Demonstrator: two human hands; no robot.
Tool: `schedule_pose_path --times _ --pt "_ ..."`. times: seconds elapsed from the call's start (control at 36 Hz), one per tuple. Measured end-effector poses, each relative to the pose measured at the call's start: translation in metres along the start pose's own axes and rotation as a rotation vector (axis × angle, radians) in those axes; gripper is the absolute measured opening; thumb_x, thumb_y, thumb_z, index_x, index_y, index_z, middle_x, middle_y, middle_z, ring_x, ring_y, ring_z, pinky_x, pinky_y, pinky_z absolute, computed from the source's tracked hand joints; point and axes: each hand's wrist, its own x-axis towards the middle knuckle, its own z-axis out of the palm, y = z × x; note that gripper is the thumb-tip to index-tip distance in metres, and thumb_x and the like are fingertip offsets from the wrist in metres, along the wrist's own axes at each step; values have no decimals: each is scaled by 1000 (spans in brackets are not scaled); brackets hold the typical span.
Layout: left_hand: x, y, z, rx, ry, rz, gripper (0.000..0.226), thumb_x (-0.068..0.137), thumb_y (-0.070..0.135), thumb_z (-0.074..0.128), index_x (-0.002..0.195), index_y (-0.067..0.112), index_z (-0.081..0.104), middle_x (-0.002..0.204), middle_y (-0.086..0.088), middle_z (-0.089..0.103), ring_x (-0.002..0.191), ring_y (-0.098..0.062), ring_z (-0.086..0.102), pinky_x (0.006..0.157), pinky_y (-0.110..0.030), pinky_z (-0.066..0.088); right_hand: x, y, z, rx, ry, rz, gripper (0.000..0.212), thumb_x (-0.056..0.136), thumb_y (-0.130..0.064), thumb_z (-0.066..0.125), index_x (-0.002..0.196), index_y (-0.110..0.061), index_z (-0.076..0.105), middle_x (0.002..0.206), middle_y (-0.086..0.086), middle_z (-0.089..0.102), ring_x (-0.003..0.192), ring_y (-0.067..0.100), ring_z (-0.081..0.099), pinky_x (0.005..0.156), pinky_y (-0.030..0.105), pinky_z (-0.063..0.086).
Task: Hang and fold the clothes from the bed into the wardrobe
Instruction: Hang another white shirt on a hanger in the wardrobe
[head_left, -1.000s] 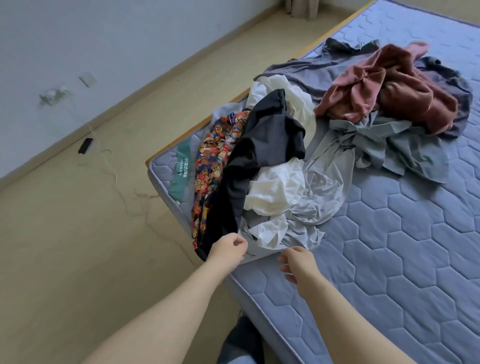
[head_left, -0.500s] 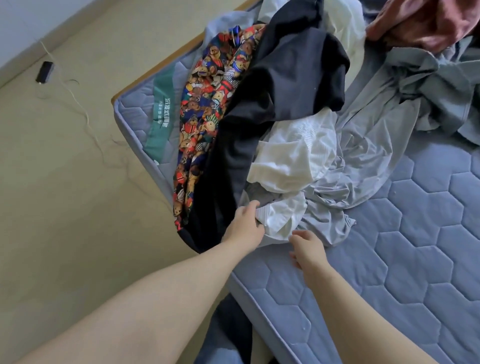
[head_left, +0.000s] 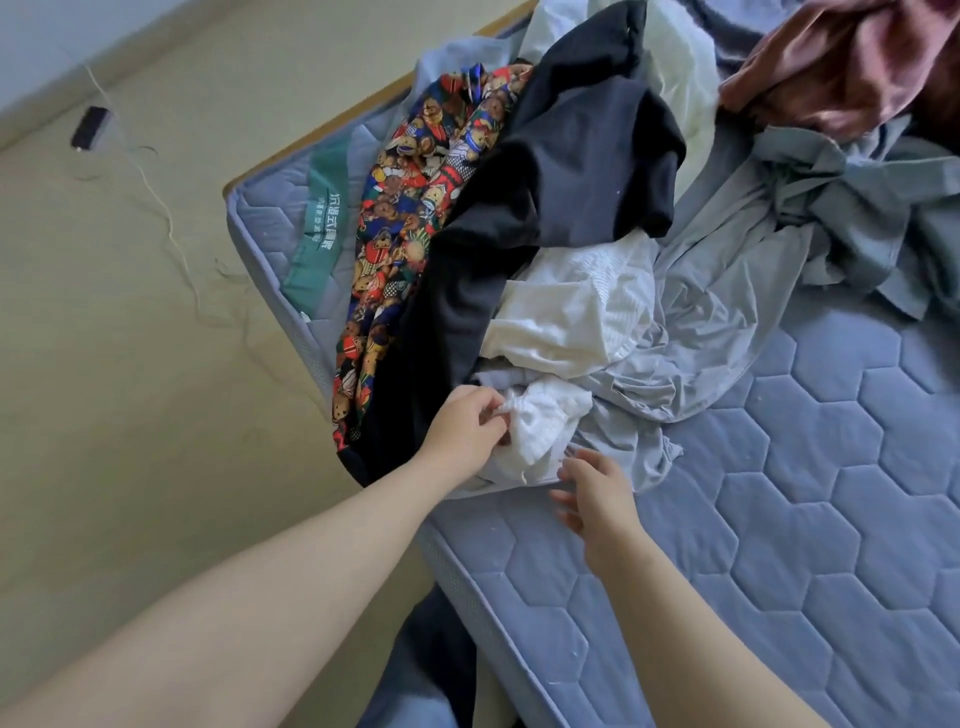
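Your bed is a blue hexagon-quilted mattress with a green label band at its far-left corner. Clothes pile on its far half: bear-print garment draping over the left edge, black garment beside it, white garment, light grey sheet-like cloth, grey shirt, reddish-brown garment far right. On the beige floor left: a white cable and a small black device.

2 bare forearms reach in from the bottom edge, with no sleeves, watch or rings showing. The left hand and right hand are ungloved. Below, a leg wears dark blue trousers.
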Motion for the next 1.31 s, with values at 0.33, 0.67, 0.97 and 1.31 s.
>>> schedule_pose_path --times 0.33,0.67,0.97,1.31 --pt "-131 108 1 -573 -165 157 14 96 9 50 86 15 58 76 6 61 63 5 55 63 -9 45 -116 -29 -60 6 -108 -507 80 82 -5 68 145 -30 25 131 2 51 111 16 57 84 28 54" --pt "-261 189 -29 -662 -5 351 15 94 6 51 91 11 64 89 -12 62 84 -25 54 78 -35 47 -243 -53 -134 11 -116 -790 20 96 -12 45 87 -21 61 85 -1 59 69 9 50 58 17 41" --pt "-336 258 -98 -746 200 628 14 92 11 53 86 14 65 81 1 67 88 -21 59 99 -49 43 -361 -113 -128 201 -280 -1065 27 93 -8 46 72 -21 56 74 7 45 73 23 40 71 38 37" --pt "-374 294 -138 -347 291 815 69 76 25 73 134 29 36 135 5 44 125 -16 45 101 -38 42 -528 -174 -142 653 -867 -1334 26 93 0 44 88 -20 58 73 -2 68 74 18 64 79 39 55"
